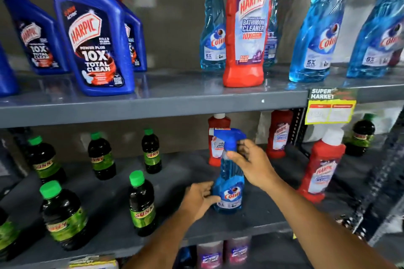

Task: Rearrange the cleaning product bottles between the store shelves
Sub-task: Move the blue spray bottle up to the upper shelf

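A blue Colin spray bottle (229,190) stands upright on the lower grey shelf (179,172). My right hand (251,161) grips its neck just under the blue trigger head. My left hand (201,199) holds its base from the left side. On the upper shelf (153,102) stand a red Harpic bathroom cleaner bottle (247,28), several blue Colin spray bottles (314,28) and blue Harpic toilet cleaner bottles (94,37).
Dark Sunny bottles with green caps (142,205) fill the left of the lower shelf. Red Harpic bottles (319,166) stand right of and behind the held bottle. A yellow price tag (330,107) hangs from the upper shelf edge. More bottles (223,251) sit below.
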